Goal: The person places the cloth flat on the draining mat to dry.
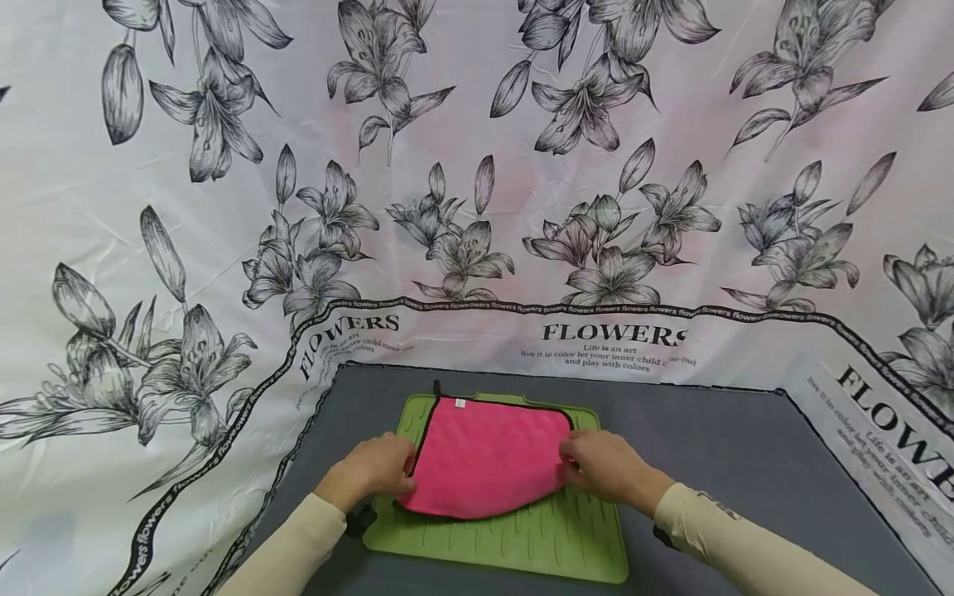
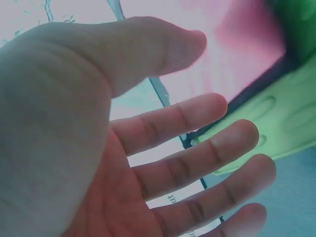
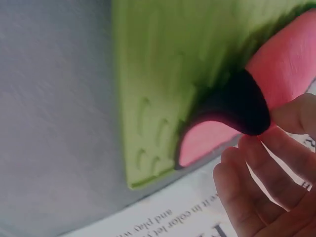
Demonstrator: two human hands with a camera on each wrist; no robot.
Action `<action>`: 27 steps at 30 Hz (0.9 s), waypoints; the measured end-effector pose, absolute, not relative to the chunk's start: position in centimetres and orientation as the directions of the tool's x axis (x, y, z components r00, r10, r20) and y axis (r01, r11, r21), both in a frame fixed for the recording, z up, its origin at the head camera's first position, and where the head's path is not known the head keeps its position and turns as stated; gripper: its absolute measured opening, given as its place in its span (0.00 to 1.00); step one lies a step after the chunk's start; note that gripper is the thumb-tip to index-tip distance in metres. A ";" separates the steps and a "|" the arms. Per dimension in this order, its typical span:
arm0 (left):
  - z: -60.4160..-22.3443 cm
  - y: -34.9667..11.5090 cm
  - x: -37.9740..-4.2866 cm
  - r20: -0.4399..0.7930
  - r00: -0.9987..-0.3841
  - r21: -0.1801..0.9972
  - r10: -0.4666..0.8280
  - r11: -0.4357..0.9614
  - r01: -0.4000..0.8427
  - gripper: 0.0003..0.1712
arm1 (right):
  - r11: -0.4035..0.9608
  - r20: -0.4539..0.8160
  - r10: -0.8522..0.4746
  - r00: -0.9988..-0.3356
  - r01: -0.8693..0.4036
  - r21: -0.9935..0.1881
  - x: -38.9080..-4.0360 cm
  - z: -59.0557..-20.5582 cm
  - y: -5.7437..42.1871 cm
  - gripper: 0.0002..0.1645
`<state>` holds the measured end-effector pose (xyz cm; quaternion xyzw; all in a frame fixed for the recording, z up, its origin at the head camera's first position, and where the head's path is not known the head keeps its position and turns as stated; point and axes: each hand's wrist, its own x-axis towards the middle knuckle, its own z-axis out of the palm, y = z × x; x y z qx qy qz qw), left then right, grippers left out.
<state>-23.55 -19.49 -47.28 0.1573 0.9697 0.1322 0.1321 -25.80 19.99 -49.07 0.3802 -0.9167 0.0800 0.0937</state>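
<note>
A pink cloth (image 1: 492,455) with black edging, a small white tag and a hanging loop lies over a green ribbed mat (image 1: 514,542). Its near edge is folded or bulging. My right hand (image 1: 611,465) pinches the cloth's right edge between thumb and fingertips; in the right wrist view the black border (image 3: 242,106) curls up at the pinch. At the cloth's left edge is my left hand (image 1: 378,468). The left wrist view shows its fingers (image 2: 217,148) fairly straight and spread, the thumb apart from them, with nothing held between.
The mat rests on a dark grey tabletop (image 1: 715,488). Behind and at both sides hangs a white curtain (image 1: 477,331) printed with lilies and the word FLOWERS; its lower border meets the table's edges.
</note>
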 end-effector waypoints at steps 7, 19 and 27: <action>-47.8 -19.8 -23.5 -0.223 -0.919 0.268 0.324 0.927 0.262 0.12 | 0.718 0.222 -0.661 -0.717 -0.690 -0.090 -25.3 -50.6 20.7 0.05; -47.5 -18.2 -22.0 -0.220 -0.896 0.265 0.387 0.907 0.327 0.15 | 0.634 0.281 -0.725 -0.628 -0.769 -0.081 -23.6 -50.0 19.3 0.15; -47.6 -17.1 -21.5 -0.257 -0.843 0.277 0.473 0.871 0.405 0.12 | 0.573 0.268 -0.775 -0.573 -0.815 -0.088 -22.6 -51.0 18.8 0.11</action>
